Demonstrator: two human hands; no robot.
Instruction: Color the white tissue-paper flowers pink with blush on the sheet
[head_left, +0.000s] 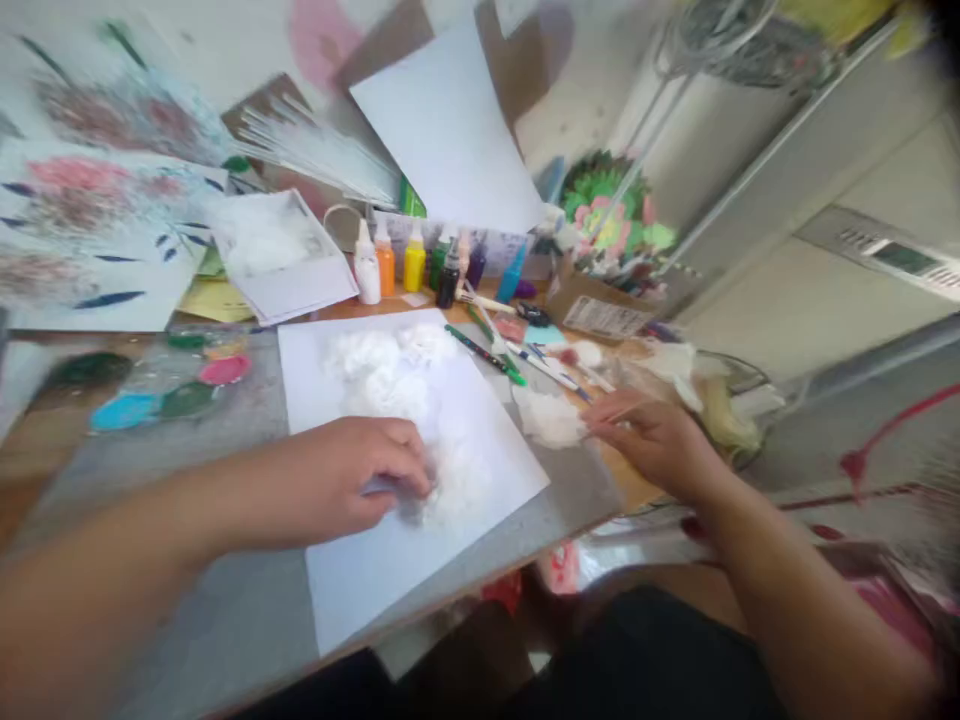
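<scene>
A sheet of white paper (pixel 352 570) lies on a grey board, with white fluffy clumps like cotton (pixel 390 370) along its upper part. Over the paper is my left hand (pixel 375 475), its fingers bent and thumb apart, the fingertips touching a thinner white fluffy patch (pixel 461 480). Off the sheet's right side, my right hand (pixel 656 440) pinches at the edge of a crumpled, white tissue-like piece (pixel 551 415). Slight blur softens both hands' fingertips.
Behind the paper stand several paint bottles (pixel 414 258) and an open white box (pixel 285 270). Brushes and a green pen (pixel 487 355) lie beyond the sheet's right edge. Left is a paint-smeared palette (pixel 187 400). A cardboard box (pixel 604 312) stands right, near the table edge.
</scene>
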